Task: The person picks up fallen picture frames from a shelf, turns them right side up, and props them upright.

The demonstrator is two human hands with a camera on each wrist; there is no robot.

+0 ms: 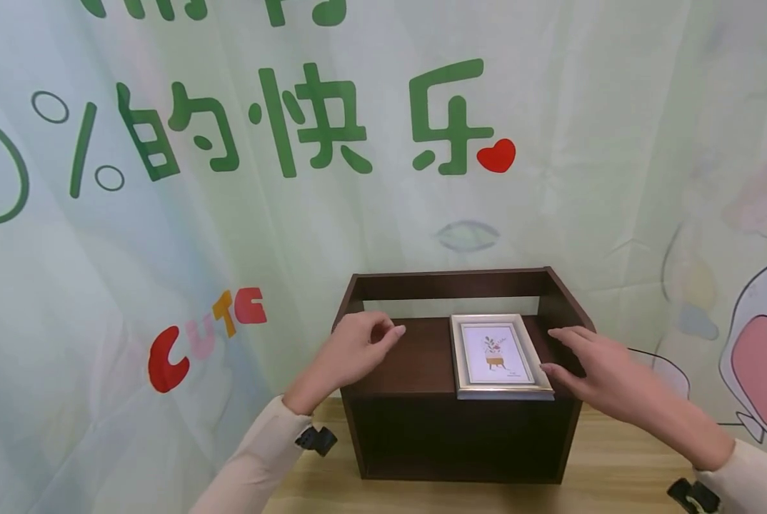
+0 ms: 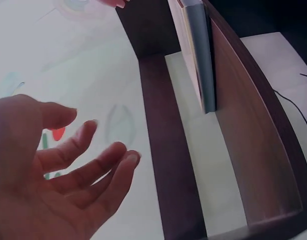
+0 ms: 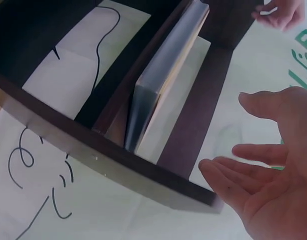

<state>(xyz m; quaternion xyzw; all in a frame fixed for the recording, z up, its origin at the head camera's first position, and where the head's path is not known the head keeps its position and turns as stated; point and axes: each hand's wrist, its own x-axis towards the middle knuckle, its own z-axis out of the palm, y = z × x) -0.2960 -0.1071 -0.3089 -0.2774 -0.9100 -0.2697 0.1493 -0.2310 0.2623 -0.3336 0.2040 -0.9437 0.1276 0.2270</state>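
Note:
A picture frame [image 1: 495, 357] with a silver-gold border and a small plant print lies face up on the top board of a dark brown wooden shelf unit [image 1: 409, 357]. My right hand [image 1: 605, 371] hovers over the unit's right side, thumb close to the frame's right edge, fingers spread and holding nothing. Over the left side is my left hand [image 1: 361, 344], its fingers loosely bent around nothing. In the left wrist view the frame's edge [image 2: 207, 60] stands out from the board, apart from the fingers. The right wrist view shows the frame's side [image 3: 168, 55] beyond the open palm.
The unit stands on a light wood-grain surface [image 1: 319, 471], its side panels rising past the top board and a rail across the back. Behind hangs a pale printed curtain [image 1: 589, 178] with green characters. Dark wrist cameras [image 1: 316, 440] sit on both wrists.

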